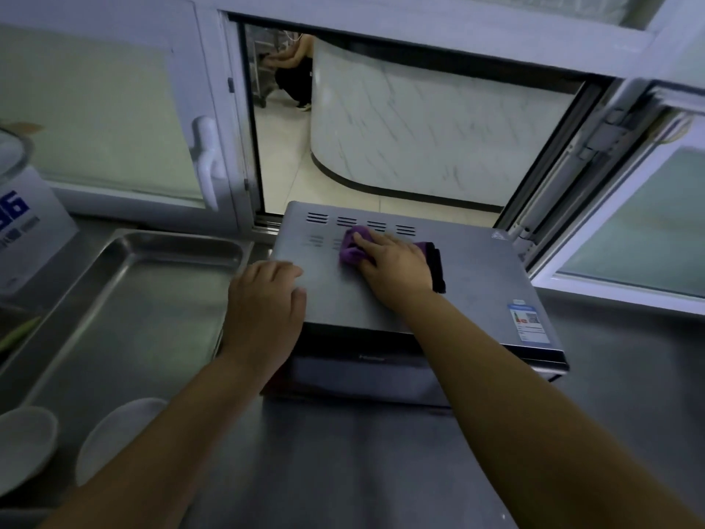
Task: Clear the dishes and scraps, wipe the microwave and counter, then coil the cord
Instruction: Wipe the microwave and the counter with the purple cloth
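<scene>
A silver microwave (477,284) stands on the steel counter (629,376) in front of an open window. My right hand (393,269) presses a purple cloth (353,246) flat onto the microwave's top, near the vent slots at the back. The cloth's dark edge sticks out to the right of the hand. My left hand (265,303) rests on the microwave's front left corner, fingers curved over the top. No cord is visible.
A steel tray (126,299) lies left of the microwave. Two white dishes (26,444) (114,433) sit at the lower left. A white box with blue print (26,231) stands at far left. The open window sash (629,223) angles in on the right.
</scene>
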The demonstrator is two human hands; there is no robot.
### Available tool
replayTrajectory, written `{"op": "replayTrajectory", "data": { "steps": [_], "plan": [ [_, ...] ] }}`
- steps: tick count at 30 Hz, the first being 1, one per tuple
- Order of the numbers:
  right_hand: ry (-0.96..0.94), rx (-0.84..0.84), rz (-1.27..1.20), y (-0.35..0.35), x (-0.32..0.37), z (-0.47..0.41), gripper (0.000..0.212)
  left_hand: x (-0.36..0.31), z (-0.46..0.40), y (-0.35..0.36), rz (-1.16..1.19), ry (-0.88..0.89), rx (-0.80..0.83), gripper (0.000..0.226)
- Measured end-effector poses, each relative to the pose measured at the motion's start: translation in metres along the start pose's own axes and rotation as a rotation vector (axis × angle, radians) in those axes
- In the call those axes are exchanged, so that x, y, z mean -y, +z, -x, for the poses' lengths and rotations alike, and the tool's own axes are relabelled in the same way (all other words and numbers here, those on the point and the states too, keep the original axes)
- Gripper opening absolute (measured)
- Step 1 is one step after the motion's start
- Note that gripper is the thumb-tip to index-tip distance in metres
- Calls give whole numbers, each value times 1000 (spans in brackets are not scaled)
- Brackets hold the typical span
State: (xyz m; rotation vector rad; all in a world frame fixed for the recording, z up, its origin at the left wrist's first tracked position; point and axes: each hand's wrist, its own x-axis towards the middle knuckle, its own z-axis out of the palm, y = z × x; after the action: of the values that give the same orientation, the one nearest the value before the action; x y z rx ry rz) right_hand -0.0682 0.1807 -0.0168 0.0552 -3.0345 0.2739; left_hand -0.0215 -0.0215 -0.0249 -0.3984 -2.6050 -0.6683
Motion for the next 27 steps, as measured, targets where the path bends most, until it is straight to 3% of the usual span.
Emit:
{"op": "replayTrajectory", "data": {
  "steps": [13,17,21,27],
  "plan": [
    [281,-74,-16,-37,-179,61,46,-125,-8,68,1,213,119,25],
    [335,-22,-107,-40,-187,57,47,-129,-9,76,-33,217,158,21],
    [339,-21,-45,-39,-179,54,47,-121,-16,71,-65,214,139,21],
    [257,-27,76,-32,-138,35,46,-50,-40,42,-225,34,108,20]
  ]
}}
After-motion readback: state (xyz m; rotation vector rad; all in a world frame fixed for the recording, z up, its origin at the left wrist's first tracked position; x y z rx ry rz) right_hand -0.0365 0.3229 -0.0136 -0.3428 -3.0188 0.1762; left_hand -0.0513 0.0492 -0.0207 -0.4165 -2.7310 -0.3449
